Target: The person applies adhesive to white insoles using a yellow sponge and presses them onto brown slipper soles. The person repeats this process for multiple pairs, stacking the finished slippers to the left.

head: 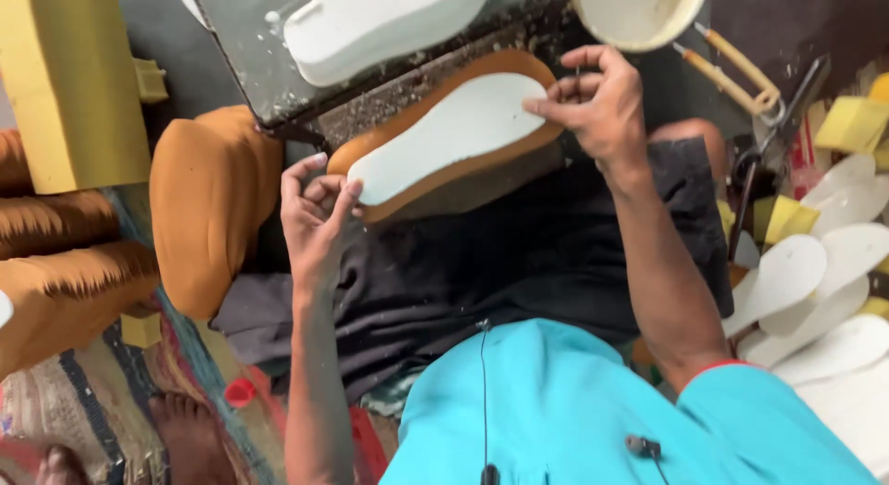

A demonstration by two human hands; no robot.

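Observation:
A tan shoe sole (pixel 435 175) lies across my lap with a white insole (pixel 449 133) laid on top of it. My left hand (pixel 315 216) pinches the near end of the sole and insole at the lower left. At the far end, my right hand (pixel 597 100) presses its fingertips on the insole's edge. Both hands grip the piece between them. A dark cloth (pixel 519 253) covers my lap beneath it.
A dark work board (pixel 241 50) ahead carries another white sole (pixel 380 22). A cream bowl (pixel 639 12) and scissors (pixel 769 138) sit at upper right. White insoles (pixel 815 300) pile at right, tan pieces (pixel 208 207) at left, a yellow block (pixel 69 77) at upper left.

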